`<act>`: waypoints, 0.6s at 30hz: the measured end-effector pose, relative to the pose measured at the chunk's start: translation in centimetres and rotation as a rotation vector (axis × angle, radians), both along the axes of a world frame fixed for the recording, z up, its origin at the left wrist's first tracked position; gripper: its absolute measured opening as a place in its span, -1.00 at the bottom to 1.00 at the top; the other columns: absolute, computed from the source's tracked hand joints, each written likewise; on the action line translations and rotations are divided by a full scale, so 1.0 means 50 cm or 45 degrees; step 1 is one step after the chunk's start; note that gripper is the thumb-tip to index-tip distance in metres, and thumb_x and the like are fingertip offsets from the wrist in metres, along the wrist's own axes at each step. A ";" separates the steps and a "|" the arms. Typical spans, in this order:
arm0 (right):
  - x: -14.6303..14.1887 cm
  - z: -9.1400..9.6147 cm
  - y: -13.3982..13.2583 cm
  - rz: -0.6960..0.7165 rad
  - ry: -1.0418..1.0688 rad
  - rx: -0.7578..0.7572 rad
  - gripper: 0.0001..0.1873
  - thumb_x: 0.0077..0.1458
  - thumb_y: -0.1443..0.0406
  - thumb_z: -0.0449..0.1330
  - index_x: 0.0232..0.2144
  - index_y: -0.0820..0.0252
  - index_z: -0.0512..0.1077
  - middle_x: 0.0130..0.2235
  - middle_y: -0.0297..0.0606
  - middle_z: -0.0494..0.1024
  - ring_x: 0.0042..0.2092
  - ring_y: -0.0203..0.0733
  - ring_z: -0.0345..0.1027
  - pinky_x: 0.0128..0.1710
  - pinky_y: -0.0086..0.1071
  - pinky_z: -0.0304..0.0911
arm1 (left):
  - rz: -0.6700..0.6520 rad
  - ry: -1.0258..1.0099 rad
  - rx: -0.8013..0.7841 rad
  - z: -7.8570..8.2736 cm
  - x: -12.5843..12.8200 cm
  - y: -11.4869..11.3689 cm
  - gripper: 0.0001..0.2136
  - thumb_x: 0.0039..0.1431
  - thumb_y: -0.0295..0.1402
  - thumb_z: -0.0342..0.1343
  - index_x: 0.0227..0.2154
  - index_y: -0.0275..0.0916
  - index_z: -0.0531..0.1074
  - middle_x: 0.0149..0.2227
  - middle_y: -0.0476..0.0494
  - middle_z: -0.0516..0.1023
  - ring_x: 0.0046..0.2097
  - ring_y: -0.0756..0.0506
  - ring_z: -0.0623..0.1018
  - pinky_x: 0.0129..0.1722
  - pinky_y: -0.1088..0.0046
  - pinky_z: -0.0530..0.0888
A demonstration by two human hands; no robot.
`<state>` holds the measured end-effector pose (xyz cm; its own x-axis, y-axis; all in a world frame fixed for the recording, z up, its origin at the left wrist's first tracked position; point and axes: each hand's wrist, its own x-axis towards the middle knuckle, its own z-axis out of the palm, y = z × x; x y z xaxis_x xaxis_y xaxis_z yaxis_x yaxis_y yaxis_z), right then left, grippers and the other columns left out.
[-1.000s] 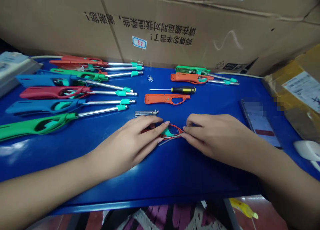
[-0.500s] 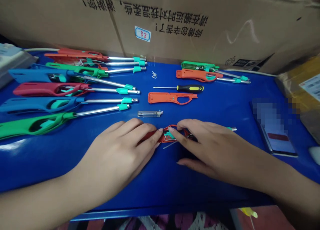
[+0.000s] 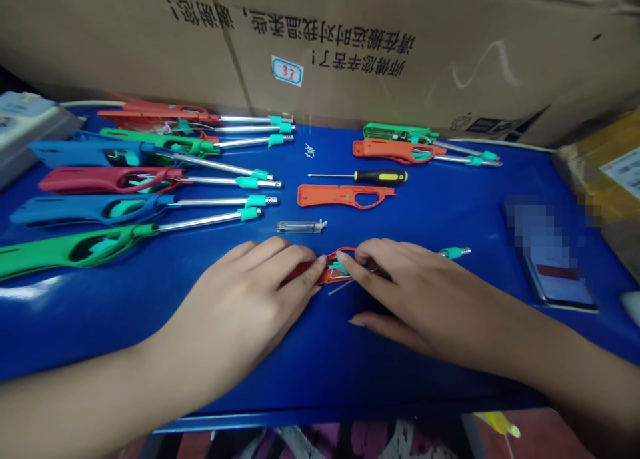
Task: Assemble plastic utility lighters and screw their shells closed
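Note:
A red-orange long-nosed lighter (image 3: 327, 278) lies on the blue table with its casing open, showing a green inner part and a white wire. My left hand (image 3: 245, 299) is closed round its handle end, which the fingers mostly hide. From the other side, my right hand (image 3: 425, 286) presses the lighter with its fingertips near the green part, its thumb held apart below. The right hand covers most of the barrel; a green-collared tip (image 3: 454, 252) shows beyond it. A thin clear strip (image 3: 341, 288) sticks out beneath the casing. Just behind lies a clear fuel tank (image 3: 300, 227).
An orange half casing (image 3: 323, 195) and a black-yellow screwdriver (image 3: 380, 176) lie farther back. Several coloured lighters, one green (image 3: 105, 248), fill the left; an orange lighter (image 3: 370, 148) lies back right. A phone (image 3: 563, 279) is at right. A cardboard box (image 3: 345, 99) walls the back.
The view has shifted slightly, so more of the lighter's green-collared tip shows past my right hand. Both hands keep nearly the same hold on the lighter.

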<state>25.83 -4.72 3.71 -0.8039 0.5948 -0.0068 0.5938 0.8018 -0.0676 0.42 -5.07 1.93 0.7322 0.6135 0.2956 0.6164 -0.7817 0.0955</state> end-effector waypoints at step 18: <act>0.004 -0.008 0.024 -0.032 0.097 -0.110 -0.47 0.41 0.10 0.00 0.26 0.30 0.32 0.05 0.01 0.46 -0.03 0.01 0.38 -0.09 -0.08 0.38 | -0.012 0.065 0.098 -0.007 -0.003 0.007 -0.76 0.41 -0.40 0.04 0.00 -0.32 0.54 -0.13 -0.20 0.58 -0.19 -0.20 0.51 -0.30 0.23 0.45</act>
<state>26.06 -3.52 3.34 -0.7887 0.6147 0.0016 0.6043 0.7758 -0.1817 0.28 -4.74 1.58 0.7532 0.5834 0.3040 0.6114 -0.7913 0.0037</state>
